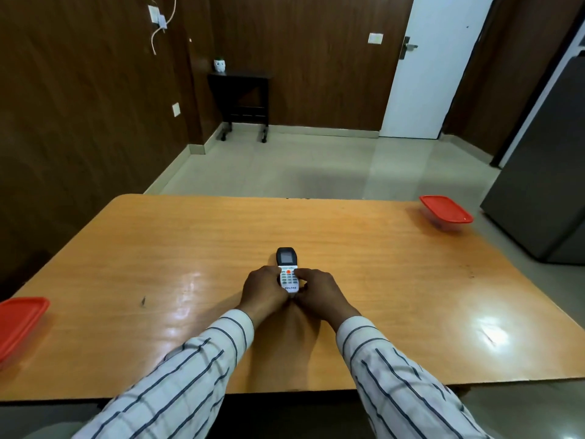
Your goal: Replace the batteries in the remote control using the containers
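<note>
A white remote control (287,270) with a black screen end and an orange button lies face up in the middle of the wooden table (190,248). My left hand (263,289) grips its near end from the left, and my right hand (319,291) grips it from the right, thumb on the buttons. A clear container with a red lid (445,211) stands at the far right corner. Another red-lidded container (19,324) sits at the left edge, partly cut off by the frame. No batteries are visible.
A grey cabinet (544,172) stands just right of the table. Beyond the table are a tiled floor, a small dark side table (242,99) against the wood wall, and a white door (433,68).
</note>
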